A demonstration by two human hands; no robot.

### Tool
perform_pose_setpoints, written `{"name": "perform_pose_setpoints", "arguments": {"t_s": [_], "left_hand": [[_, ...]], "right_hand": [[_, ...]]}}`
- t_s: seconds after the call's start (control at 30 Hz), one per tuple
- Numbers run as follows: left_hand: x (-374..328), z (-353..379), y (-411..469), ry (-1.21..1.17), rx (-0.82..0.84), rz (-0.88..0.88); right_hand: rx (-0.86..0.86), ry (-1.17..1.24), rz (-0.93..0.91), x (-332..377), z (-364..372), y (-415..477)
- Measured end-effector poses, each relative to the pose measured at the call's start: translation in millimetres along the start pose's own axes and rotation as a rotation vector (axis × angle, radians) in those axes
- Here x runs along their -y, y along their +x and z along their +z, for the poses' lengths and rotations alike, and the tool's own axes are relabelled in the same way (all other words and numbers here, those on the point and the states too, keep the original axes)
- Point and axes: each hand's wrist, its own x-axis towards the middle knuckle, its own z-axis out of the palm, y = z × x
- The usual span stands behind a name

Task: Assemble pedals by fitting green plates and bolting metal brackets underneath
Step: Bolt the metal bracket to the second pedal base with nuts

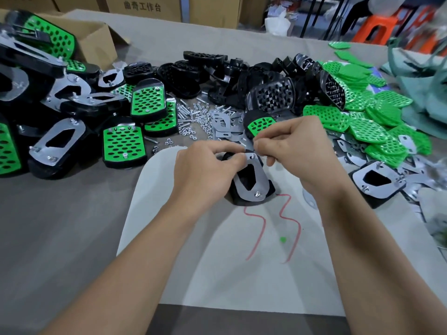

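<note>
Pedal (251, 187) underside-up between left hand (205, 170) and right hand (292, 143), both gripping it.

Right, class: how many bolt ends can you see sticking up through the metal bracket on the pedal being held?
2: far bolt end at the bracket's top, near bolt end at its bottom edge. The left hand may hide another.

Head-worn wide camera looks forward and down, close over the table (72, 226).
</note>
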Motion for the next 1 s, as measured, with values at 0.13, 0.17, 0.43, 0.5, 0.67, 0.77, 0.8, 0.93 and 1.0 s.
{"name": "perform_pose_setpoints", "arguments": {"t_s": [0.13, 0.17, 0.43, 0.5, 0.67, 0.77, 0.8, 0.93, 1.0], "left_hand": [[0, 4, 5, 0.037, -0.039, 0.002], [-1, 4, 5, 0.081, -0.060, 0.043], [14, 2, 11, 0.043, 0.064, 0.188], [17, 0, 15, 0.034, 0.127, 0.186], [18, 6, 20, 0.006, 0.095, 0.141], [17, 10, 21, -0.026, 0.066, 0.097], [16, 11, 21, -0.033, 0.063, 0.092], [16, 11, 22, -0.058, 0.076, 0.096], [17, 11, 23, -0.070, 0.081, 0.092]], "right_hand": [[0.029, 0.032, 0.066, -10, -3, -2], [0.042, 0.059, 0.082, -13, -4, -3], [0.097, 0.053, 0.115, -18, -3, -1], [0.093, 0.014, 0.118, -17, -2, -1], [0.076, -0.018, 0.118, -16, 0, -1], [0.058, -0.037, 0.093, -13, 0, -2], [0.046, -0.041, 0.084, -13, 0, -2], [0.054, -0.040, 0.039, -9, -2, -1], [0.061, -0.067, 0.017, -8, -2, 1]]}}
